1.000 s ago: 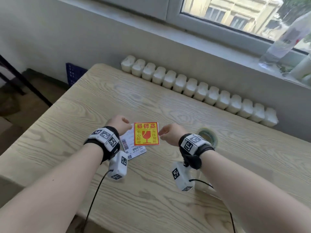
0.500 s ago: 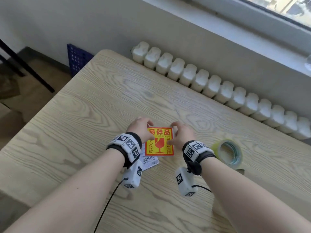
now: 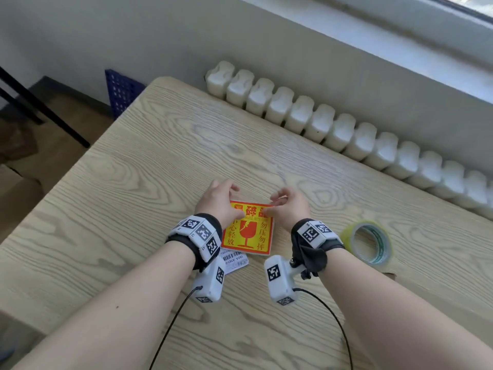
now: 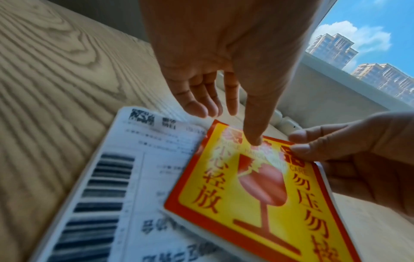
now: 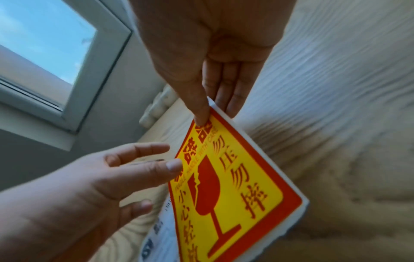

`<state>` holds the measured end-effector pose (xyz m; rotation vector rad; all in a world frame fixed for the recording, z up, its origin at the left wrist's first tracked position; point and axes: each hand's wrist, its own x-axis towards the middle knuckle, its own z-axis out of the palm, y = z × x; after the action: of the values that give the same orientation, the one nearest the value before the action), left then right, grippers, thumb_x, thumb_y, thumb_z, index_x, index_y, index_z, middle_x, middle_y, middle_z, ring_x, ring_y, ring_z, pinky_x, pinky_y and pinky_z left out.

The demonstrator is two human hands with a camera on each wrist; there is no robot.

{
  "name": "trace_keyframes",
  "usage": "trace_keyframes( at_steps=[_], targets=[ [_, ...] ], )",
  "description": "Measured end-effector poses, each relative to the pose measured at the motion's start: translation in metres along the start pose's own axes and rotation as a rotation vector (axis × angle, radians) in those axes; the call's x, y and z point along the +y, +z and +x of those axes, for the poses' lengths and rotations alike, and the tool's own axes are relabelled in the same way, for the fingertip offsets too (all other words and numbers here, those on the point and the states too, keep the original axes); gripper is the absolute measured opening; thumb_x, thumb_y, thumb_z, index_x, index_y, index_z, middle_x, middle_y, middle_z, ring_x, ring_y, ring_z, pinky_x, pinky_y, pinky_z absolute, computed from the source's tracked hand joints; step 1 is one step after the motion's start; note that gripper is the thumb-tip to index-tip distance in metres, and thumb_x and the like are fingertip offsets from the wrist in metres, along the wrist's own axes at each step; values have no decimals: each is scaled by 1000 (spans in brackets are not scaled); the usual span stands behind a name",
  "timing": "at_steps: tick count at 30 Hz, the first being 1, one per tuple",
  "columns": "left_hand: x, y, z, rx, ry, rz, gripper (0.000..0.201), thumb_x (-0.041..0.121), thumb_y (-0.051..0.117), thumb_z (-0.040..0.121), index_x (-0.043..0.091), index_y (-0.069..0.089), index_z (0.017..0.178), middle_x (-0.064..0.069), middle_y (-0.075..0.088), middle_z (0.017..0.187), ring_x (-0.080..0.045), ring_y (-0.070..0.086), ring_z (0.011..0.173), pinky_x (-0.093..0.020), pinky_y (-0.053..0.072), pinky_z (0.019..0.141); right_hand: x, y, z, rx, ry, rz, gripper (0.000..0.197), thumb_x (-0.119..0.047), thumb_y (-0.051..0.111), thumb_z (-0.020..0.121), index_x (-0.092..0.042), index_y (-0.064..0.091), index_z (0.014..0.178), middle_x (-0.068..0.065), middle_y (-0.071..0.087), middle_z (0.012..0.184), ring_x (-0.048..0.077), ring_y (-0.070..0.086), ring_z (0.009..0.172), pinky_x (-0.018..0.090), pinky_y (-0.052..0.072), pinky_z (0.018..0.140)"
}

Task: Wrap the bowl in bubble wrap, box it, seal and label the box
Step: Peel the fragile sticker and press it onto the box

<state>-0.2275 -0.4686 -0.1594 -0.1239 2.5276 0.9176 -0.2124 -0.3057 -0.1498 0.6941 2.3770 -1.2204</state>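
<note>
A yellow and red fragile sticker [image 3: 248,231] on white backing is held just above the wooden table [image 3: 149,182]. My right hand [image 3: 274,201] pinches its far right corner between thumb and fingers [image 5: 201,115]. My left hand [image 3: 234,200] has its thumb tip [image 4: 253,140] on the sticker's [image 4: 257,186] top edge, while its other fingers hang straight past the edge. A white shipping label [image 3: 236,260] with barcodes lies on the table, partly under the sticker and my left wrist. No bowl, bubble wrap or box is in view.
A roll of clear tape [image 3: 370,244] lies flat on the table right of my right wrist. A white radiator [image 3: 333,129] runs along the table's far edge under the window sill. A blue crate [image 3: 122,92] stands on the floor beyond the left corner.
Both hands have slid from the sticker's side edges to its far edge. The right hand now pinches the far right corner and the left fingers have straightened. The camera tilted down.
</note>
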Motion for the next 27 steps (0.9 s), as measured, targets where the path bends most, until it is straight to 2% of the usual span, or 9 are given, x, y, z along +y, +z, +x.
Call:
trace_keyframes(
  at_steps=[3, 7, 10, 12, 15, 20, 22, 24, 27],
  targets=[
    [13, -8, -4, -18, 44, -47, 41, 30, 77, 75, 24, 60, 112, 4, 54, 110, -15, 56, 99, -30, 46, 89, -8, -17, -8, -37, -64, 91, 24, -6, 77, 75, -25, 64, 82, 0, 71, 78, 16, 69, 79, 32, 55, 80],
    [44, -19, -17, -17, 107, -86, 10, 28, 66, 86, 21, 67, 93, 7, 63, 91, -12, 58, 88, -23, 41, 76, -18, -58, -27, -35, -173, 95, 18, -4, 69, 82, -21, 69, 86, 0, 71, 80, 7, 63, 70, 23, 52, 70],
    [70, -27, -32, -23, 152, -105, 10, 31, 64, 88, 21, 66, 86, 8, 62, 87, -10, 56, 86, -25, 41, 78, -18, -93, -43, 16, -217, 107, 20, 0, 63, 86, -18, 70, 90, 2, 70, 86, 7, 63, 72, 22, 52, 72],
    [90, -29, -43, -58, 178, -126, 12, 31, 63, 89, 21, 64, 82, 7, 62, 84, -11, 56, 84, -26, 42, 78, -15, -118, -54, 73, -235, 125, 20, 1, 60, 88, -16, 70, 92, 3, 70, 89, 6, 63, 73, 16, 52, 66],
    [124, -26, -66, -106, 229, -164, 14, 27, 60, 91, 21, 62, 79, 6, 63, 78, -10, 57, 75, -25, 44, 66, -5, -153, -75, 142, -267, 133, 20, 0, 55, 92, -12, 70, 98, 1, 68, 89, 3, 61, 71, 10, 47, 57],
    [183, -10, -108, -104, 288, -225, 13, 22, 57, 93, 16, 64, 84, 2, 67, 78, -9, 61, 71, -23, 48, 64, 21, -205, -108, 436, -295, 78, 28, -7, 47, 92, -19, 72, 100, -2, 71, 95, 14, 64, 86, 29, 53, 78],
    [203, -2, -123, -112, 299, -316, 14, 16, 56, 94, 13, 62, 81, 0, 66, 75, -7, 63, 63, -20, 47, 56, 29, -227, -124, 548, -332, 41, 24, -11, 51, 91, -21, 72, 97, -7, 67, 87, 13, 61, 83, 25, 47, 76],
    [222, 6, -138, -146, 313, -393, 16, 13, 55, 94, 13, 59, 78, -1, 65, 73, -2, 63, 54, -16, 46, 51, 36, -242, -138, 516, -408, 19, 17, -15, 59, 88, -22, 73, 90, -11, 65, 78, 8, 59, 75, 23, 45, 73],
    [247, 19, -159, -219, 348, -447, 15, 9, 54, 94, 12, 59, 81, -1, 66, 73, 1, 64, 52, -15, 46, 52, 44, -252, -157, 311, -519, 57, 8, -16, 70, 82, -19, 77, 83, -7, 70, 74, 3, 60, 66, 22, 53, 68]
  ],
)
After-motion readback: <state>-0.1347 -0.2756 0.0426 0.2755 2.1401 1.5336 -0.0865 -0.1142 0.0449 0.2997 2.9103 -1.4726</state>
